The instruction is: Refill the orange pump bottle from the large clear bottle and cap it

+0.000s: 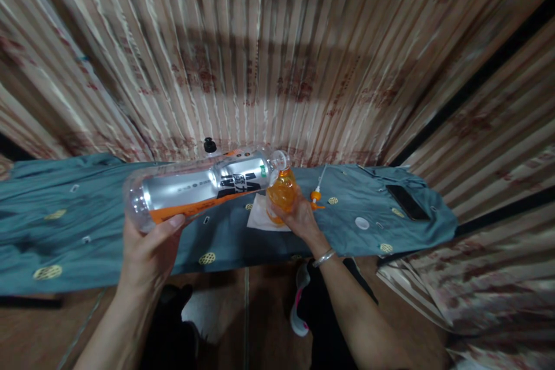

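Observation:
My left hand [151, 243] is wrapped round the base end of a large clear plastic bottle [203, 185] with a silver and orange label. The bottle lies nearly level in the air, its uncapped mouth over the neck of a small orange see-through bottle [281, 191]. Closed round that orange bottle is my right hand [298, 215], a silver bangle on its wrist. A white cloth or tissue [259, 215] lies under the orange bottle. To the right rests an orange pump top [315, 195] with a thin tube. Whether liquid flows between the bottles I cannot tell.
A teal patterned cloth [217, 254] covers the narrow table. On it lie a dark phone [406, 202] and a small white disc [362, 223] at the right. A black-topped bottle [210, 145] stands behind the large bottle. Pleated curtains [277, 58] hang close behind and at the right.

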